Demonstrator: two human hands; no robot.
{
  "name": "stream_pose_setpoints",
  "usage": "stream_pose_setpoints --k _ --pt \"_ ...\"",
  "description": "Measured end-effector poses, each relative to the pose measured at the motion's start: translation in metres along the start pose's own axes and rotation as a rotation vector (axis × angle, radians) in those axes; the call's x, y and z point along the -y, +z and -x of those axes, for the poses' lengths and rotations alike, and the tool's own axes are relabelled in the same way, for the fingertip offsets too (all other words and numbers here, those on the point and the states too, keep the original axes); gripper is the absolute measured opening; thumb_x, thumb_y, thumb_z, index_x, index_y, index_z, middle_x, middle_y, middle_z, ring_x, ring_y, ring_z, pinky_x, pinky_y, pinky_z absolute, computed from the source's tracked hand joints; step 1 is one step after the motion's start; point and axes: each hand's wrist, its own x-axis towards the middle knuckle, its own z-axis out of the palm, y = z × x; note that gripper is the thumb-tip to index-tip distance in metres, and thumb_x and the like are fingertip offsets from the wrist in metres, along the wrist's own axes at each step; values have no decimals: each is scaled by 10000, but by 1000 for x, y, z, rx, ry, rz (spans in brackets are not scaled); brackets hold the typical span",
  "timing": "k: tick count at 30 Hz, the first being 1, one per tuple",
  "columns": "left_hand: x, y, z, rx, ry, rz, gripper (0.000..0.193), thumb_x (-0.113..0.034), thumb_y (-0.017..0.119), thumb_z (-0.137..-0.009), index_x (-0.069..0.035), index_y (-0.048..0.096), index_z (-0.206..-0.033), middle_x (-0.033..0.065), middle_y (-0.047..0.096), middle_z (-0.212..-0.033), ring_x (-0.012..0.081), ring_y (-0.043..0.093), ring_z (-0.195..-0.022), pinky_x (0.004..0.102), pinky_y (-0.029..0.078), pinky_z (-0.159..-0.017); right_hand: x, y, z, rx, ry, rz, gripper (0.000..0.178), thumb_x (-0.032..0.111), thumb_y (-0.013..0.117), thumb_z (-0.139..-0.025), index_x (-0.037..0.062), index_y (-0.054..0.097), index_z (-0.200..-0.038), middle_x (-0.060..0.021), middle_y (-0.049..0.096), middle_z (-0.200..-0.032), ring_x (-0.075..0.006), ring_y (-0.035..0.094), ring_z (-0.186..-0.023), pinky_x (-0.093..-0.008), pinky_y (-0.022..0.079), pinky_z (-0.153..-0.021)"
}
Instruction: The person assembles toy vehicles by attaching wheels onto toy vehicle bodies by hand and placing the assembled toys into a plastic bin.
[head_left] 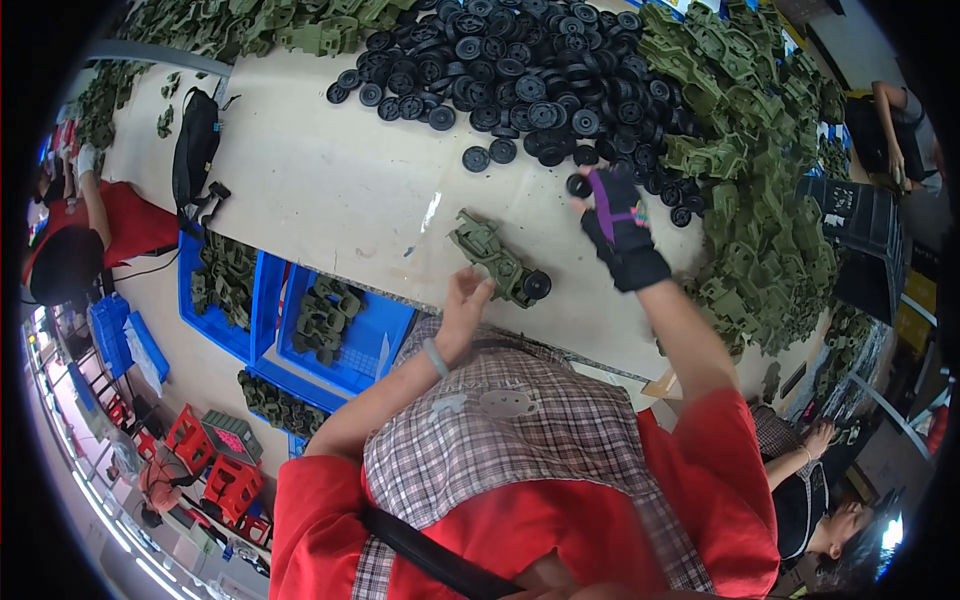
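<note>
An olive-green plastic toy vehicle body (487, 250) lies slanted near the table's front edge. One black toy wheel (537, 285) is at its right end. My bare left hand (466, 302) pinches the near side of this body with thumb and fingers. Farther right, my right hand (618, 215) wears a black fingerless glove with a purple strap. Its fingertips are closed on a small black wheel (578, 186) beside the wheel pile; the glove partly hides the grip.
A large heap of black wheels (530, 75) covers the back of the table. Green vehicle bodies (755, 240) are piled along the right side. Blue bins (350, 375) with green parts stand at the lower left. A black pouch (197, 140) lies at left. Other people work on both sides.
</note>
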Motion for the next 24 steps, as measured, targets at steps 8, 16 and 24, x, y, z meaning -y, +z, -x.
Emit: stream_pose_setpoints --k 8,16,24 --pt "23 23 -34 -58 458 -404 679 -368 793 -997 57 496 -1436 229 677 -1270 342 668 -1177 456 539 -1026 108 56 147 376 834 -1051 605 348 693 -1061 -51 500 -1473 -175 645 -1311 -229 630 -1142 -373 519 -988" --pt "25 15 -43 39 662 -953 662 -561 769 -940 12 687 -1263 239 712 -1196 440 656 -1149 508 530 -1005 71 29 138 -50 273 -231 492 112 830 -868 42 650 -1321 -138 708 -1139 -312 689 -1014 -437 547 -899" --pt "25 9 -54 120 591 -856 676 -607 744 -938 38 737 -1141 239 714 -1160 448 653 -1099 512 521 -985 89 19 85 30 -54 -7 503 160 831 -830 66 683 -1302 -128 743 -1129 -359 682 -1046 -485 527 -921"
